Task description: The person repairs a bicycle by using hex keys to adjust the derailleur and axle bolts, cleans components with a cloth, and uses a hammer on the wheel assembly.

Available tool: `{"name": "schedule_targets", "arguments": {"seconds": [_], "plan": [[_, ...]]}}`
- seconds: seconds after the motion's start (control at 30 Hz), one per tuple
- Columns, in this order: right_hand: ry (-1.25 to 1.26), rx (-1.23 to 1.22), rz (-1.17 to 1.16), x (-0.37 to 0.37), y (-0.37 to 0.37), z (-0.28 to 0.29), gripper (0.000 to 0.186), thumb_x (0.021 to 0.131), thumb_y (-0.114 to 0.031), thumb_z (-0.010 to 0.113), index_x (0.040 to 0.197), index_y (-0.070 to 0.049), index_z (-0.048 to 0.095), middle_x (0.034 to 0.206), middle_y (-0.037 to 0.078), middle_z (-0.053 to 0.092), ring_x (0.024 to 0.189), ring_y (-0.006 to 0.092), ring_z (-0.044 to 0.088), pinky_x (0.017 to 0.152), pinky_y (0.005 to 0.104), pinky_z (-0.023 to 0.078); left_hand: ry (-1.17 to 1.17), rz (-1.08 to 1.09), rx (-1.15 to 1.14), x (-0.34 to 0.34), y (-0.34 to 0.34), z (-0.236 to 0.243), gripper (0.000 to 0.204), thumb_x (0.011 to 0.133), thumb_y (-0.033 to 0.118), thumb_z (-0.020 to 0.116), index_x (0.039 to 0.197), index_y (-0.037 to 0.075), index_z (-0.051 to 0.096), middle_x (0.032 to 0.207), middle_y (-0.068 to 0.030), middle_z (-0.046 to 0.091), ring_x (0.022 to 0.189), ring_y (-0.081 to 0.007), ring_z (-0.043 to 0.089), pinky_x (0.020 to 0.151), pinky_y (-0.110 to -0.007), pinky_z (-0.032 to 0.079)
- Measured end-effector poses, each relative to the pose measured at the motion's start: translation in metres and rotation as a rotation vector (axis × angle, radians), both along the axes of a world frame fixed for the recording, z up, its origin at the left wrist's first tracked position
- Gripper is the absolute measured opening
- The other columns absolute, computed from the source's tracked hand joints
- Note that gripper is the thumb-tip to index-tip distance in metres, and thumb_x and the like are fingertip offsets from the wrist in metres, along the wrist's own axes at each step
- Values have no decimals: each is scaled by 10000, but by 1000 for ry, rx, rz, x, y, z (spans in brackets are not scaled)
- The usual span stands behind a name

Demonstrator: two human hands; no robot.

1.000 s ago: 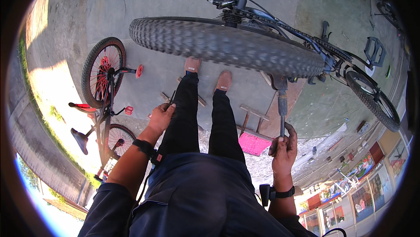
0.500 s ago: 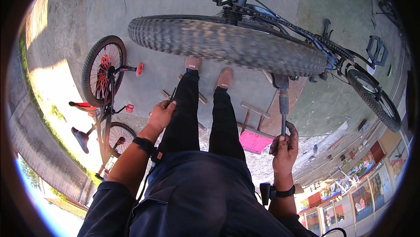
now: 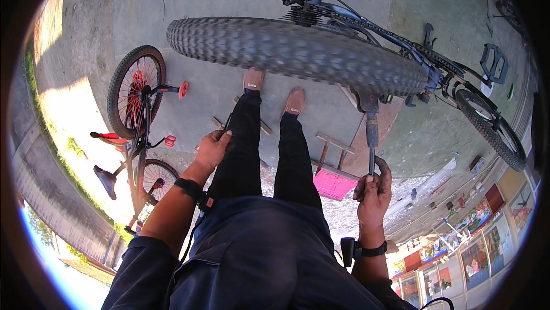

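A mountain bike's rear wheel [image 3: 298, 52], with a knobby black tyre, spans the view ahead of me, its tread slightly blurred. My right hand [image 3: 373, 192] is closed around the lower end of a grey metal rod [image 3: 372, 158]. That rod runs up through a thicker sleeve to a dark bracket [image 3: 368, 103] beside the tyre. At my left thigh, my left hand [image 3: 213, 147] is closed on a thin dark tool [image 3: 228, 121]; its exact kind is unclear. The cassette [image 3: 302, 17] and chain [image 3: 395, 32] lie on the wheel's far side.
A smaller bicycle with a red-spoked wheel [image 3: 136, 92] stands at left. A pink-topped stool [image 3: 335, 184] is between my legs and the rod. The bike's other wheel [image 3: 490, 129] and a pedal [image 3: 493, 65] jut out at right. Small objects line the wall beyond.
The tyre has turned: its brownish, smeared tread is now dark grey with knobs more distinct. Both hands stay in nearly the same places, still closed.
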State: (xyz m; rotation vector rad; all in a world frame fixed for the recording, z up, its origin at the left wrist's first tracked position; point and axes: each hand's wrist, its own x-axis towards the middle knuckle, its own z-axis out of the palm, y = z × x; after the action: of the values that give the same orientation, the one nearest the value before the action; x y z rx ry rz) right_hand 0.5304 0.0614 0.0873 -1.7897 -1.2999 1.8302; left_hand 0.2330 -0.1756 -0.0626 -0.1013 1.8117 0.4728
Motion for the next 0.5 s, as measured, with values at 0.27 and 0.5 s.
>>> {"name": "schedule_targets", "arguments": {"seconds": [0.27,0.5], "plan": [[-5,-5,6,-1,2,1,469,957,-229,526,1322,28,381,593,-12,470,510,54,424,477,203,343,-13,24,0,1,0,1,361,936,308,562,1020,-36,633,888,-73,667,779,-154,624,695,-295,500],[8,8,11,3,0,-3,478,970,-242,514,1345,13,363,602,-5,466,485,50,413,448,192,343,-64,161,-8,-1,8,8,384,967,324,498,1071,-23,622,927,-87,680,798,-174,644,669,-294,491]]}}
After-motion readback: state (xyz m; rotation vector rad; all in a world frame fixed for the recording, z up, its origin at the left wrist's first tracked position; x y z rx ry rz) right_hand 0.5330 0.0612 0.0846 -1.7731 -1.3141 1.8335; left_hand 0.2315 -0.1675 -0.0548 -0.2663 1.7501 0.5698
